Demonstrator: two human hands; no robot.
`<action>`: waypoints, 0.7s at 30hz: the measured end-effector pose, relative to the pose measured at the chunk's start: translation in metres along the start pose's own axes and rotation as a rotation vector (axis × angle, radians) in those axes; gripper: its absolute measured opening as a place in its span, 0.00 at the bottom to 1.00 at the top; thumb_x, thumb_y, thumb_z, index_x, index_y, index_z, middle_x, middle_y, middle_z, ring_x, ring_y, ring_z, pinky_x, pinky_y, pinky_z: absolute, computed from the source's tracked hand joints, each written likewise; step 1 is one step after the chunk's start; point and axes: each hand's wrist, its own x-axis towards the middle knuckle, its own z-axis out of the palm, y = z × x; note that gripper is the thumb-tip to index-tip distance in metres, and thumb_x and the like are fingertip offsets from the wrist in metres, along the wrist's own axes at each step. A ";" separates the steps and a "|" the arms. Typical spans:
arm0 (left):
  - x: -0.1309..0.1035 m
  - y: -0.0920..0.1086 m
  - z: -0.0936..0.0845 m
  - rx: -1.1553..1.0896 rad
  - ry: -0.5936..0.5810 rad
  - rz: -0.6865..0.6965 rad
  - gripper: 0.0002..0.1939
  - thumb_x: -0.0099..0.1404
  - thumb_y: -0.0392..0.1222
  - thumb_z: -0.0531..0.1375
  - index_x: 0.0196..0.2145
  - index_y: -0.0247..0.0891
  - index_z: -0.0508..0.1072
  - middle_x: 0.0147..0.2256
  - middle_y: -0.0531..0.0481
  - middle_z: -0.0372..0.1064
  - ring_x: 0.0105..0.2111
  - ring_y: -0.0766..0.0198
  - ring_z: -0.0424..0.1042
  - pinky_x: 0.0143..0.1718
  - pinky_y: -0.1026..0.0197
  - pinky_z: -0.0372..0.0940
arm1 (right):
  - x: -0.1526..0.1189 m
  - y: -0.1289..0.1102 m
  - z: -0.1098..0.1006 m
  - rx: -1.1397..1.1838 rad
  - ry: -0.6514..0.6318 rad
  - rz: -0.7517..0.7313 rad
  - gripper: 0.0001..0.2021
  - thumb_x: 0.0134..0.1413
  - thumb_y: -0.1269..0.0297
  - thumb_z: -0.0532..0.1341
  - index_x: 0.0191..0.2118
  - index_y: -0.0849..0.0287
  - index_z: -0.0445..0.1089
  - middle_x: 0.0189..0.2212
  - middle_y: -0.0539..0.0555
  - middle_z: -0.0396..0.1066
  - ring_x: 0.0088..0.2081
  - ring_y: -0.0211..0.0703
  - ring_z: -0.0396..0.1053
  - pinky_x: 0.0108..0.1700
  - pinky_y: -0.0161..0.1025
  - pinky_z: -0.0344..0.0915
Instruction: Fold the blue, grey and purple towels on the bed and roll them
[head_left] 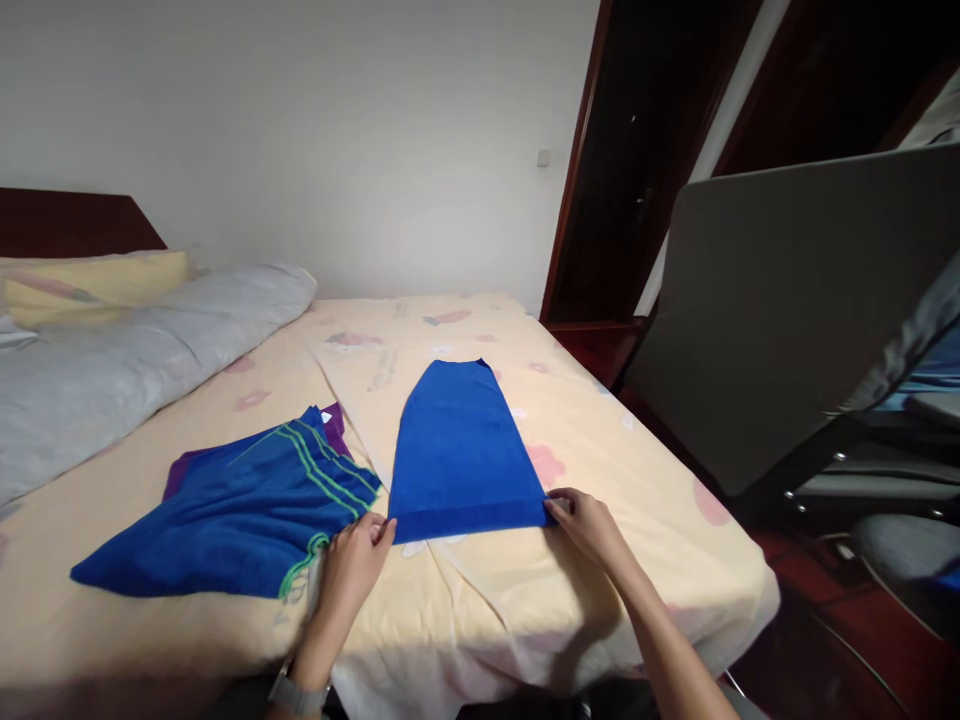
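A flat blue cloth piece (465, 445) lies on the bed, narrow at its far end and wide at its near edge. A strip along that near edge looks folded over. My left hand (358, 558), with a watch on the wrist, pinches the near left corner. At the near right corner, my right hand (581, 515) grips the cloth between thumb and fingers. Just left of it rests a heap of blue cloth pieces (225, 510) with green stitched edges, and some purple cloth (334, 428) shows beneath them.
The bed (645, 500) has a pale yellow flowered sheet. A rolled grey quilt (165, 340) and a yellow pillow (97, 285) lie at the left. To the right of the bed stands a large dark grey panel (787, 310), with a dark door (622, 160) behind.
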 end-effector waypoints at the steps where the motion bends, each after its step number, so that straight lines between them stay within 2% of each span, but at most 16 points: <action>1: -0.001 0.001 -0.001 0.031 -0.004 -0.003 0.14 0.67 0.51 0.54 0.33 0.41 0.74 0.30 0.44 0.79 0.32 0.54 0.78 0.29 0.62 0.58 | 0.000 0.001 0.000 0.020 0.001 0.018 0.14 0.58 0.58 0.59 0.44 0.59 0.77 0.41 0.58 0.78 0.44 0.54 0.74 0.42 0.39 0.64; 6: 0.000 0.002 -0.002 0.011 -0.035 0.048 0.16 0.68 0.49 0.52 0.26 0.40 0.70 0.26 0.46 0.76 0.29 0.57 0.75 0.29 0.63 0.57 | 0.001 0.003 -0.001 0.190 -0.066 0.098 0.13 0.55 0.55 0.61 0.37 0.57 0.79 0.34 0.54 0.80 0.39 0.51 0.76 0.38 0.36 0.65; 11: 0.002 0.001 0.004 -0.053 0.012 0.070 0.13 0.67 0.47 0.53 0.27 0.41 0.68 0.28 0.46 0.74 0.31 0.56 0.74 0.32 0.61 0.61 | 0.002 0.002 0.000 0.288 -0.064 0.146 0.12 0.51 0.57 0.63 0.35 0.59 0.78 0.27 0.53 0.78 0.32 0.46 0.75 0.32 0.34 0.65; 16: 0.003 -0.002 0.006 -0.278 -0.028 0.045 0.10 0.63 0.51 0.56 0.29 0.43 0.66 0.25 0.51 0.73 0.28 0.58 0.74 0.31 0.61 0.64 | 0.003 -0.002 0.002 0.357 -0.106 0.163 0.12 0.50 0.58 0.63 0.35 0.60 0.77 0.26 0.53 0.77 0.30 0.45 0.74 0.29 0.33 0.65; 21: 0.006 -0.007 0.009 -0.460 -0.076 -0.041 0.15 0.59 0.56 0.58 0.28 0.41 0.67 0.24 0.53 0.73 0.27 0.60 0.74 0.29 0.63 0.64 | 0.004 -0.002 0.002 0.359 -0.111 0.169 0.15 0.50 0.55 0.63 0.31 0.63 0.77 0.24 0.55 0.75 0.29 0.46 0.73 0.28 0.34 0.65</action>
